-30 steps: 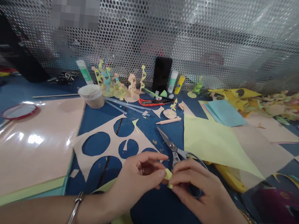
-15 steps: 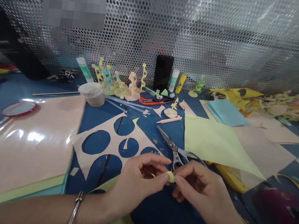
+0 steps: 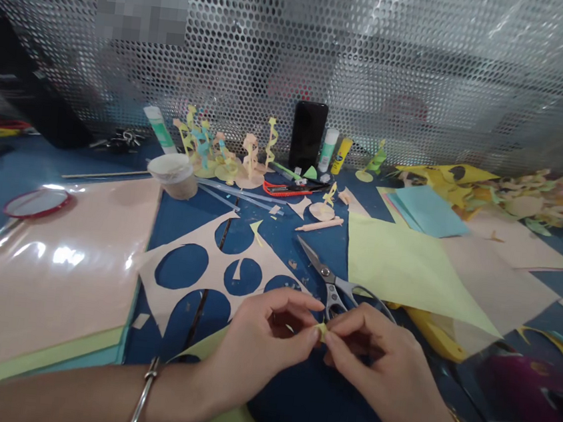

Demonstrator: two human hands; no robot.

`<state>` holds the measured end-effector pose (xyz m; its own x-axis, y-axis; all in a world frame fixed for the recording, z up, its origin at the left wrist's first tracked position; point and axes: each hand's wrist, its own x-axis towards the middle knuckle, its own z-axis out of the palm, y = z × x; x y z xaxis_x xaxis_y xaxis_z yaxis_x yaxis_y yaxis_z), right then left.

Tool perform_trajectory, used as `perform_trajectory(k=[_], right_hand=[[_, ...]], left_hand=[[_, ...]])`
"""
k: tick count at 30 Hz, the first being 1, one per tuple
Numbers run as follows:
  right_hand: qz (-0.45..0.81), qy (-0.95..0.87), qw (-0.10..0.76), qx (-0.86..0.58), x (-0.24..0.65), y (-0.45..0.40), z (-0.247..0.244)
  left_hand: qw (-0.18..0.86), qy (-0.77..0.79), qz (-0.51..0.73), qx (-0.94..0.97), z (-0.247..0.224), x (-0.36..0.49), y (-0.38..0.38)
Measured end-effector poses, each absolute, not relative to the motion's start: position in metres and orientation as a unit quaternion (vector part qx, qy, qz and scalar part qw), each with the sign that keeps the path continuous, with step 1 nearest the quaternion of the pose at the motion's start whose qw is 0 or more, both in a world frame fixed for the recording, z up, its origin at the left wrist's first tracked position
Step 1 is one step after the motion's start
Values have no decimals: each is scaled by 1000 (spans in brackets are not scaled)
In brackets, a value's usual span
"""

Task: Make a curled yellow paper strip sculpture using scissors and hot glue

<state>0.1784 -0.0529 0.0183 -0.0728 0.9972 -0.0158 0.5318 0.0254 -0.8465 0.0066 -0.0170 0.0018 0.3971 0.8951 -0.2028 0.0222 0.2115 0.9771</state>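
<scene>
A small scrap of yellow paper (image 3: 320, 331) is pinched between the fingertips of my left hand (image 3: 262, 340) and my right hand (image 3: 371, 358), and most of it is hidden by my fingers. Just beyond my right hand lie steel scissors with open grey loops (image 3: 327, 276), not held. Under my left hand's fingers lies a peach paper sheet with round holes cut out (image 3: 207, 243). A large pale yellow-green sheet (image 3: 406, 271) lies to the right of the scissors.
Small paper sculptures on round bases (image 3: 207, 149) stand at the back, beside a black phone (image 3: 308, 136), glue tubes (image 3: 328, 150) and a red craft knife (image 3: 286, 190). A perforated metal screen (image 3: 378, 60) rises behind. Stacked paper sheets (image 3: 49, 260) lie at left.
My hands have drawn closer together around the yellow scrap, which now shows less between my fingertips. The scissors and sheets stay in place on the table.
</scene>
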Motion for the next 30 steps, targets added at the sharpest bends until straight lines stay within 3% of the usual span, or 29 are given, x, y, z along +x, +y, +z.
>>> perform_trajectory(k=[30], right_hand=[[467,-557,365,-582,182,-49,18]], left_hand=[[621,424,360,553,7,8,-15]])
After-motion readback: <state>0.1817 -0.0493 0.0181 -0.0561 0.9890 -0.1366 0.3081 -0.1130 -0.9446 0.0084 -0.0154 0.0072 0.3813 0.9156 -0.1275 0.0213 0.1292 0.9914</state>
